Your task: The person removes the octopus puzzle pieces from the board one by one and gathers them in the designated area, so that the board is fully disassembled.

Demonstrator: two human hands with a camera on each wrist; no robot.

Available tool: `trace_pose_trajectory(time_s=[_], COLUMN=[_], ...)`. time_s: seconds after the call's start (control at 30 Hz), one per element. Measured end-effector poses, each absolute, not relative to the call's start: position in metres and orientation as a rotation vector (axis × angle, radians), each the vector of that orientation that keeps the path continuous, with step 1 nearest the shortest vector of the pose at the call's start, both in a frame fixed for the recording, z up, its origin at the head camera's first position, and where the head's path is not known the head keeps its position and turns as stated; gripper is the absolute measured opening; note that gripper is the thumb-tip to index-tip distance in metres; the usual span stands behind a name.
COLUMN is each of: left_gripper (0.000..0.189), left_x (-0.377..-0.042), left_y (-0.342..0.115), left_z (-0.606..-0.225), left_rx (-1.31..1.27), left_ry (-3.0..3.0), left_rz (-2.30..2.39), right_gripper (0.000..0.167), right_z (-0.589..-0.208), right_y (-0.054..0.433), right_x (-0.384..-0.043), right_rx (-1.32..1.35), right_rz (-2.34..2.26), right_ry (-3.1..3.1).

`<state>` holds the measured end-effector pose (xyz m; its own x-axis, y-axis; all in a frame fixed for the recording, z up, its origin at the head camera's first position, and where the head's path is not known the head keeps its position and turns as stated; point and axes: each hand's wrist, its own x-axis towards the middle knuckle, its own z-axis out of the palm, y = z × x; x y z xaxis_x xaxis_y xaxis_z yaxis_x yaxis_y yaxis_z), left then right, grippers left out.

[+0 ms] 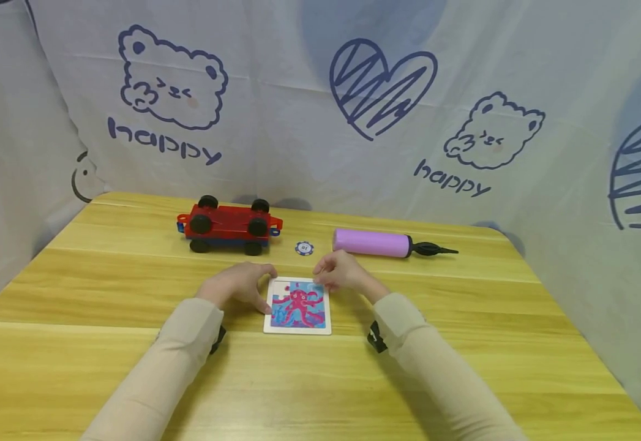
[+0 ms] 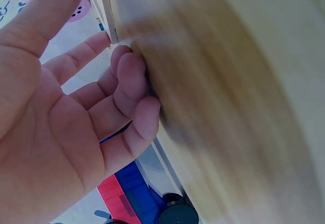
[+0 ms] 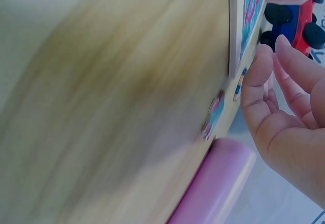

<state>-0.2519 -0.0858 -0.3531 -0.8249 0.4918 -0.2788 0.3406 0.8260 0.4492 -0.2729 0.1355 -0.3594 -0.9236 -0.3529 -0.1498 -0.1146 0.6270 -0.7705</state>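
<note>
A small octopus jigsaw puzzle in a white frame lies flat on the table, its upper-left corner showing a white gap. My left hand is at the frame's left side, thumb along the edge and index finger by the top corner. In the left wrist view the other fingers bend loosely beside the frame. My right hand hovers at the upper-right corner with its fingers loosely bent. Nothing shows between them in the right wrist view. Below that hand lies a loose puzzle piece, covered by the hand in the head view.
Behind the puzzle, a red and blue toy car lies with its wheels showing. A blue and white poker chip sits between it and a purple hand pump with a black nozzle. A printed cloth hangs behind the table.
</note>
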Motion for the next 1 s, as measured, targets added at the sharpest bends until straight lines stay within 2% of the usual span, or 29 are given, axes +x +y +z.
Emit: trace_pose_trajectory(time_s=[0.47,1.0], left_gripper=[0.065,0.064], left_x=[-0.254,-0.254], left_y=[-0.086,-0.086], left_z=[-0.354,-0.356], left_rx=[0.638,0.636], left_ry=[2.625,2.629], left_rz=[0.533,0.527], right_gripper=[0.019,0.022], right_z=[-0.364,-0.365], right_y=[0.122,0.116], right_x=[-0.272,-0.270], right_rx=[-0.478,-0.444], right_rz=[-1.097,-0.964], right_ry=[2.540,2.564])
